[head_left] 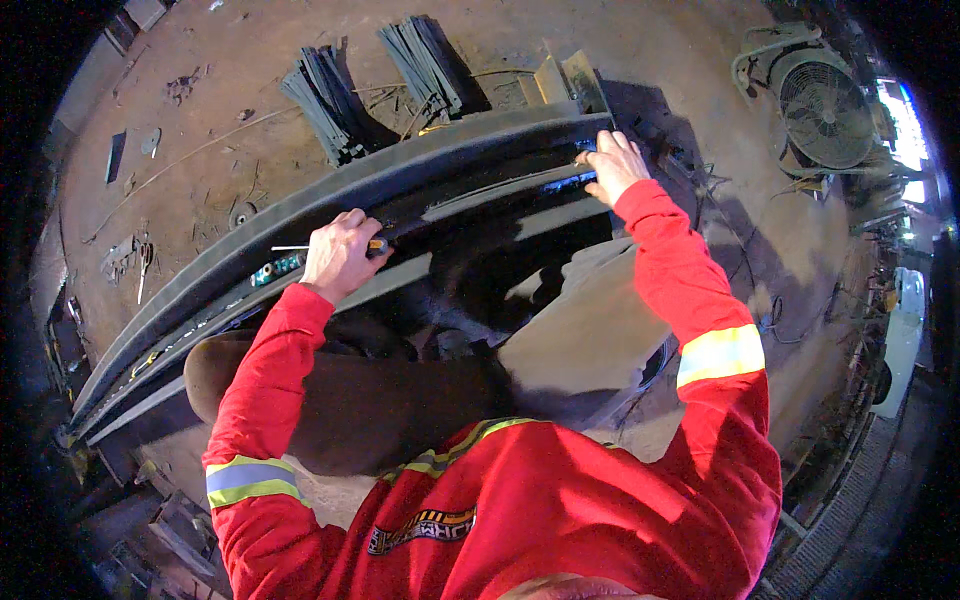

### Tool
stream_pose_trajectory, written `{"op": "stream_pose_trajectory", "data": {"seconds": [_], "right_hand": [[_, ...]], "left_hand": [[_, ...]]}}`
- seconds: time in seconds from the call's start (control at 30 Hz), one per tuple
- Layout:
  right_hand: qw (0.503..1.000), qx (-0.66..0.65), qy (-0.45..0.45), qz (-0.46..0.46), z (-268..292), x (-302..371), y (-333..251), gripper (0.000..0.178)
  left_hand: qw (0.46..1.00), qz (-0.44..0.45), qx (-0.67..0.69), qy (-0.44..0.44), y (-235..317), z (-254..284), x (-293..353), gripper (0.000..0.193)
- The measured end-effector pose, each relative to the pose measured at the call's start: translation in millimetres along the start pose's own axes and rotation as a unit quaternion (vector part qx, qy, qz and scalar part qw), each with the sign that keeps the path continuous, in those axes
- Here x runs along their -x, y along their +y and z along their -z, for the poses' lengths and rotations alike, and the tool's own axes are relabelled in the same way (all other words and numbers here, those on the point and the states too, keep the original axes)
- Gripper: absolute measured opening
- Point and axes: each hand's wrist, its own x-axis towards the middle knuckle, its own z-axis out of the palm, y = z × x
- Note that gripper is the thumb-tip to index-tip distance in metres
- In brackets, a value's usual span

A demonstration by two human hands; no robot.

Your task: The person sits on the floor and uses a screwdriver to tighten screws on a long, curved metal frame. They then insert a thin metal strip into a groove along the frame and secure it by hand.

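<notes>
A long dark steel beam (300, 198) with raised edges runs across in front of me, bent by the lens. My left hand (340, 252) rests at its near edge, closed round a screwdriver (377, 247); the black-and-orange handle shows on one side and a thin shaft points left. A teal-and-black cylindrical thing (275, 270) lies in the channel beside that hand. At the beam's right end, my right hand (614, 163) has its fingers bent over the edge. What lies under those fingertips, if anything, is too small to make out.
Beyond the beam lie two bundles of dark flat strips (325, 105) (420, 65) and a rusty angled metal piece (565, 80). A round caged fan (824, 108) stands at far right. Scissors-like tool (146, 268) and scraps lie on the dirty floor at left.
</notes>
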Motion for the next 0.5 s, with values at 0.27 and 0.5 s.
{"op": "stream_pose_trajectory", "data": {"seconds": [0.27,0.5], "right_hand": [[0.993,-0.111,-0.016,0.031,-25.3,-16.1,17.5,0.039],[0.967,-0.185,0.033,0.169,-21.7,-32.7,-40.5,0.038]], "left_hand": [[1.0,-0.004,0.017,-0.026,-3.5,-2.6,-2.3,0.032],[0.992,-0.106,0.022,-0.058,-6.2,5.5,-14.7,0.026]]}}
